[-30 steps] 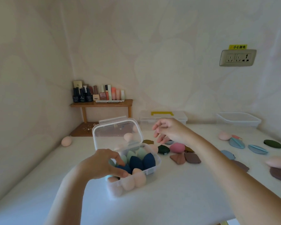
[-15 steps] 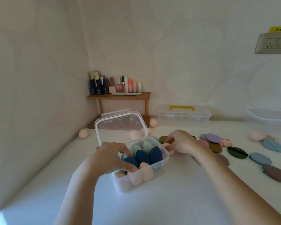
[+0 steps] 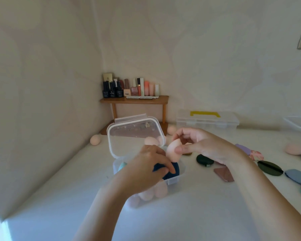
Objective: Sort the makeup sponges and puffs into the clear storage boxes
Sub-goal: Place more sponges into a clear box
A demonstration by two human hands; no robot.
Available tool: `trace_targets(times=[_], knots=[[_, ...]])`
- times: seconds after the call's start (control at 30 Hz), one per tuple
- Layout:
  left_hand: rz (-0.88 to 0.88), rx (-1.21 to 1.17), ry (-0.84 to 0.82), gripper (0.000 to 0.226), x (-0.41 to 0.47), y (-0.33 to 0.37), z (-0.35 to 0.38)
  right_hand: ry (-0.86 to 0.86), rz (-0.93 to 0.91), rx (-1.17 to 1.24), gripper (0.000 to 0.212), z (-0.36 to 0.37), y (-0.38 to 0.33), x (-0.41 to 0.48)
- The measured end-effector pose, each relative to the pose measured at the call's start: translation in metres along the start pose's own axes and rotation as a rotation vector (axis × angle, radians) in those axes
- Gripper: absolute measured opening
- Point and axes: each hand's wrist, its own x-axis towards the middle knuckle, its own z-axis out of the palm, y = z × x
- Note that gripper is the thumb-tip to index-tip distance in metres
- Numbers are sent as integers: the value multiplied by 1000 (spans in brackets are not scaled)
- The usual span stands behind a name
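At far left a loose peach sponge (image 3: 95, 140) lies on the white table (image 3: 198, 214) near the wall. Behind it, a wooden shelf (image 3: 134, 100) carries cosmetic bottles (image 3: 129, 87). The clear storage box (image 3: 174, 180) stands open at centre, its lid (image 3: 129, 141) raised upright at the far side. The left hand (image 3: 146, 169) covers most of the contents, fingers curled down onto the dark blue sponges (image 3: 174, 168); whether it pinches one cannot be told. Pale pink sponges (image 3: 160, 189) fill the near end. The right hand (image 3: 203, 145) pinches a peach teardrop sponge (image 3: 174, 152) just above the box. Further right are a closed case with yellow handle (image 3: 207, 119), then flat puffs (image 3: 269, 167) scattered on the table.
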Motion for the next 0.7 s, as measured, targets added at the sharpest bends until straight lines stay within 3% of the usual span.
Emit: trace_targets(times=[0.17,0.27,0.53,0.7], knots=[[-104,-47,-175,20,4,-9,12,-101,34,-141,18,2,0,-7],[-147,-29,-193,33,5,-13,15,-98,38,-324,12,11,-3,-7],[-251,-63,-222,23,7,-8,12,-182,175,-613,6,26,-16,-5],[-235,-29,-220,24,7,-4,11,-30,212,-922,12,48,-22,0]])
